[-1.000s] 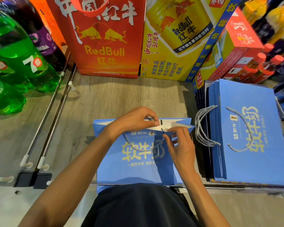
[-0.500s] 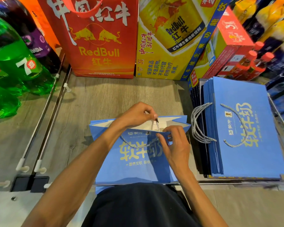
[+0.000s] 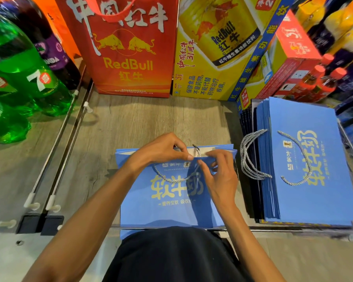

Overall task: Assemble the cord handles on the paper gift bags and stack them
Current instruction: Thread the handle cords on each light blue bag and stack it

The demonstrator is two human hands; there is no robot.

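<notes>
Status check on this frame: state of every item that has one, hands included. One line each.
blue bag: flat on the shelf, mouth slightly open, handle not yet finished.
cord: loops across the bag's front, black-tipped end sticks up past the top edge.
left hand: pinches the cord near its tip.
right hand: pinches the bag's top edge beside the cord.
stack of bags: flat, top bag's handle fitted.
Red Bull bag: upright.

Green soda bottles (image 3: 18, 78) at ten o'clock, a red Red Bull bag (image 3: 128, 64) at twelve — yellow carton (image 3: 210, 64) just beside, at one.
</notes>
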